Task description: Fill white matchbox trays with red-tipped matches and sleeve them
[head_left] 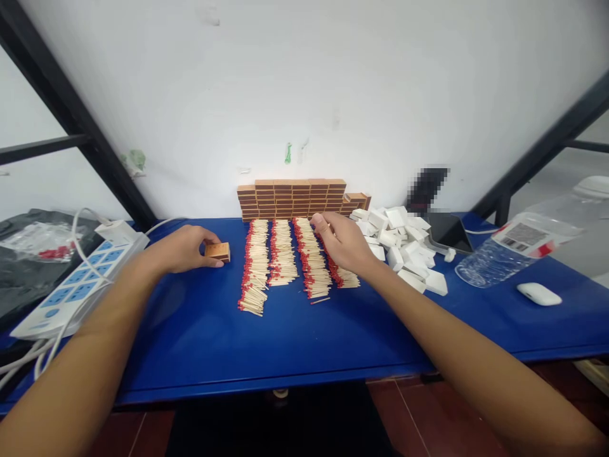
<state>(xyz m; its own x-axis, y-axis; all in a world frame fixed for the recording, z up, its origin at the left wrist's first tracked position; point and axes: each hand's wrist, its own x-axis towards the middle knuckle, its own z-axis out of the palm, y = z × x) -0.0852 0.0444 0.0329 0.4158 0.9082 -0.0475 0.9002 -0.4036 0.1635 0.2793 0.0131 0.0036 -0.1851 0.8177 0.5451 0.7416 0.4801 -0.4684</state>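
Note:
My left hand [185, 249] has its thumb and fingers closed around a small tan matchbox [217, 252] on the blue desk, left of the matches. Over the upper part of the match rows is my right hand [346, 242], with its thumb pointing toward the wall. Its fingers are curled in, and whatever they hold is hidden. Several rows of red-tipped matches lie between the hands: a left row [255, 263], a second row [282, 252], a third row [314, 266] and a right row [348, 278], partly covered by my right hand.
Stacked matchboxes [292, 198] line the wall. White box trays [404, 241] are heaped on the right, near a dark device [450, 231], a plastic bottle [514, 247] and a white earbud case [539, 294]. A power strip [80, 279] with cables lies left on the blue desk [266, 355].

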